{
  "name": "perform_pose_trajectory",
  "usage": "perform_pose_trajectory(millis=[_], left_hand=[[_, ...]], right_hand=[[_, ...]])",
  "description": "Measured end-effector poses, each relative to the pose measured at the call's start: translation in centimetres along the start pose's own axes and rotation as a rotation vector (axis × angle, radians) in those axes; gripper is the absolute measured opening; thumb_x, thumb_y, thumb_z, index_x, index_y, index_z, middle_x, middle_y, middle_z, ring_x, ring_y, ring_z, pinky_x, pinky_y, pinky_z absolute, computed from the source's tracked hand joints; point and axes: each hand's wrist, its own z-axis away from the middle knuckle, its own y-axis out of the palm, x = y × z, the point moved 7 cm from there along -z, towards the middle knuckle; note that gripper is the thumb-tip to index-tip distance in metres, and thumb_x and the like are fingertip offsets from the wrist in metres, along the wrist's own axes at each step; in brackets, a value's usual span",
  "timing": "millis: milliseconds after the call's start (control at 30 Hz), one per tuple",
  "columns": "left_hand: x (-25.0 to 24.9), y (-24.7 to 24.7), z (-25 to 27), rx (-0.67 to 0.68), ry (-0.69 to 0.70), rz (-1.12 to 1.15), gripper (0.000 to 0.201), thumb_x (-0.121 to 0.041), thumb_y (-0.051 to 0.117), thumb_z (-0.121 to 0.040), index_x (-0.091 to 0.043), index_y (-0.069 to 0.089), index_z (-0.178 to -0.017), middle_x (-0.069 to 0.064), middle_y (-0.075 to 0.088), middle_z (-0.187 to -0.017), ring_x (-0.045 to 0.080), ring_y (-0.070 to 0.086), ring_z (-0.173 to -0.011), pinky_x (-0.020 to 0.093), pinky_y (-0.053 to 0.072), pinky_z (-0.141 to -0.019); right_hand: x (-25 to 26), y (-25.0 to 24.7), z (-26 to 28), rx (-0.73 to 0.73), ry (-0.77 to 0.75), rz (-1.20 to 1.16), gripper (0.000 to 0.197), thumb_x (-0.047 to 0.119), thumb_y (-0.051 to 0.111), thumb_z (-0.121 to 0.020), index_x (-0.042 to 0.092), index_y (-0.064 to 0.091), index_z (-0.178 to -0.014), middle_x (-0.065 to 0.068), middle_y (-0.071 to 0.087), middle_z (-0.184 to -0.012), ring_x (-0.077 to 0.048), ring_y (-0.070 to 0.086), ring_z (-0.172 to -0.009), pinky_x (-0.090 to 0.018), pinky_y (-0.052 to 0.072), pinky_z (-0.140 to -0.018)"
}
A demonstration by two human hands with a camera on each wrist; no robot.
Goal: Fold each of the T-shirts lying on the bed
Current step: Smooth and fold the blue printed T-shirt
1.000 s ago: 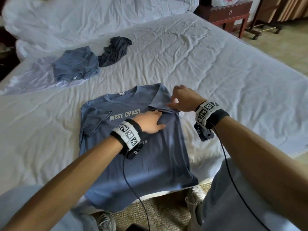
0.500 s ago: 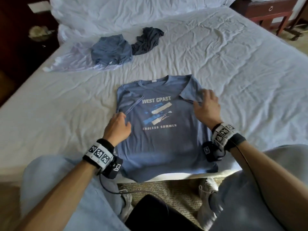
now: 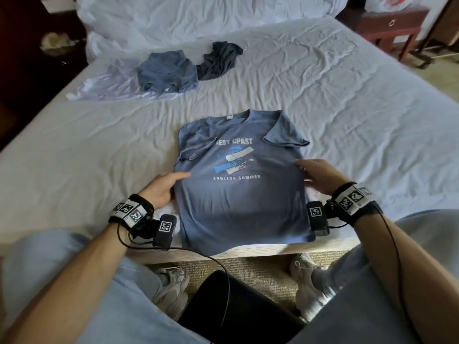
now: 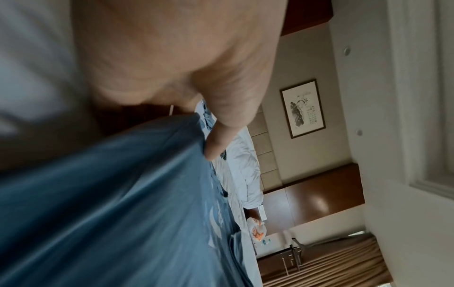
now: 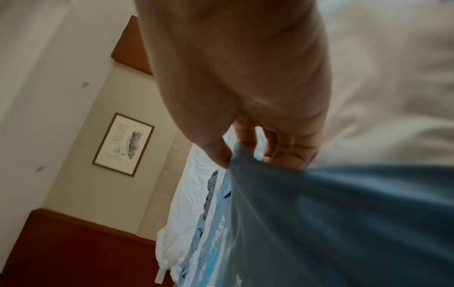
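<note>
A blue T-shirt (image 3: 238, 207) printed ENDLESS SUMMER lies face up at the near edge of the bed (image 3: 347, 120), with both sleeves turned in over the chest. My left hand (image 3: 171, 182) pinches its left side edge; the thumb (image 4: 221, 139) lies on the blue fabric (image 4: 123, 203) and the fingers are hidden beneath. My right hand (image 3: 313, 170) pinches the right side edge, thumb (image 5: 216, 153) above and fingers (image 5: 282, 147) under the cloth (image 5: 343, 223). Farther up the bed lie a crumpled blue T-shirt (image 3: 166, 70) and a dark one (image 3: 218, 59).
A pale garment (image 3: 99, 91) is spread under the crumpled blue shirt. Pillows (image 3: 198, 16) line the head of the bed, and a wooden nightstand (image 3: 390, 28) stands at the back right. A black object (image 3: 236, 309) sits on the carpet between my shoes.
Both hands left the folded-in sleeves and slid down toward me to the shirt's side edges, which they now pinch. My head turned, so the shirt sits centred in view.
</note>
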Motion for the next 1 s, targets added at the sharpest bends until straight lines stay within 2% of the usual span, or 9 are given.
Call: perform_pose_trajectory(millis=[167, 267, 333, 467, 567, 633, 767, 867, 1000], left_hand=[[0.8, -4.3, -0.5, -0.227, 0.069, -0.063, 0.007, -0.009, 0.076, -0.089, -0.004, 0.072, -0.093, 0.012, 0.075, -0.088, 0.022, 0.073, -0.075, 0.032, 0.058, -0.072], [0.8, -7.3, -0.8, -0.363, 0.124, -0.177, 0.024, -0.006, 0.072, -0.093, -0.009, 0.059, -0.073, 0.003, 0.052, -0.058, 0.008, 0.044, -0.035, 0.014, 0.03, -0.038], [1.1, -7.6, -0.6, -0.313, 0.126, -0.275, 0.027, -0.013, 0.07, -0.096, -0.009, 0.059, -0.071, 0.002, 0.047, -0.056, 0.01, 0.038, -0.04, 0.017, 0.023, -0.038], [2.3, -5.3, 1.9, -0.131, 0.15, -0.532, 0.017, -0.024, 0.074, -0.093, -0.007, 0.075, -0.089, -0.002, 0.065, -0.062, 0.005, 0.054, -0.049, 0.023, 0.038, -0.048], [2.8, -4.1, 2.4, -0.016, 0.168, -0.442, 0.022, -0.016, 0.068, -0.098, 0.003, 0.072, -0.106, 0.021, 0.075, -0.105, 0.02, 0.069, -0.086, 0.025, 0.055, -0.073], [2.6, -4.6, 2.9, -0.02, 0.157, -0.26, 0.018, -0.016, 0.057, -0.104, -0.002, 0.066, -0.112, 0.021, 0.07, -0.113, 0.023, 0.068, -0.092, 0.028, 0.059, -0.079], [3.5, -4.9, 4.4, 0.008, 0.115, -0.178, 0.024, -0.022, 0.05, -0.108, -0.004, 0.063, -0.114, 0.018, 0.069, -0.113, 0.023, 0.07, -0.091, 0.028, 0.058, -0.076], [5.6, -4.9, 4.9, 0.193, 0.008, -0.425, 0.04, -0.03, 0.068, -0.097, 0.005, 0.067, -0.117, 0.023, 0.074, -0.109, 0.025, 0.07, -0.089, 0.026, 0.054, -0.071], [9.6, -4.6, 5.4, 0.381, -0.101, -0.795, 0.034, -0.025, 0.084, -0.08, -0.001, 0.073, -0.101, 0.011, 0.075, -0.085, 0.011, 0.06, -0.066, 0.022, 0.038, -0.058]], right_hand=[[0.7, -3.2, -0.6, -0.276, -0.137, 0.279, 0.023, 0.031, 0.068, -0.094, 0.015, 0.063, -0.079, -0.008, 0.058, -0.073, -0.025, 0.056, -0.072, -0.038, 0.048, -0.065], [0.3, -4.6, -0.3, -0.324, -0.152, 0.355, 0.025, 0.038, 0.075, -0.089, 0.017, 0.067, -0.08, -0.011, 0.068, -0.081, -0.024, 0.061, -0.069, -0.035, 0.052, -0.065], [-0.7, -3.8, 0.3, -0.152, -0.078, 0.343, 0.033, 0.041, 0.078, -0.088, 0.01, 0.069, -0.082, -0.01, 0.063, -0.073, -0.022, 0.059, -0.063, -0.033, 0.051, -0.06], [-3.1, -3.1, 1.9, 0.118, 0.067, 0.322, 0.049, 0.034, 0.087, -0.081, -0.009, 0.07, -0.098, -0.014, 0.051, -0.077, -0.024, 0.054, -0.067, -0.033, 0.052, -0.06], [-3.0, -4.0, 2.4, -0.001, -0.035, 0.249, 0.027, 0.019, 0.083, -0.084, -0.003, 0.069, -0.09, -0.015, 0.054, -0.077, -0.028, 0.054, -0.075, -0.034, 0.05, -0.063], [-2.6, -4.7, 2.7, -0.126, -0.128, 0.256, 0.03, 0.023, 0.085, -0.081, 0.003, 0.064, -0.073, -0.012, 0.05, -0.068, -0.027, 0.05, -0.071, -0.034, 0.042, -0.058], [-3.1, -4.4, 4.5, 0.002, -0.066, 0.433, 0.042, 0.038, 0.085, -0.082, -0.003, 0.072, -0.084, -0.014, 0.064, -0.074, -0.025, 0.061, -0.071, -0.03, 0.054, -0.062], [-5.2, -3.4, 6.5, 0.307, 0.101, 0.597, 0.037, 0.038, 0.086, -0.079, 0.015, 0.077, -0.106, 0.001, 0.079, -0.098, -0.016, 0.073, -0.096, -0.032, 0.056, -0.087], [-6.5, -3.4, 6.9, 0.372, 0.064, 0.693, 0.04, 0.022, 0.089, -0.074, 0.021, 0.074, -0.11, 0.003, 0.079, -0.102, -0.018, 0.07, -0.105, -0.034, 0.056, -0.089]])
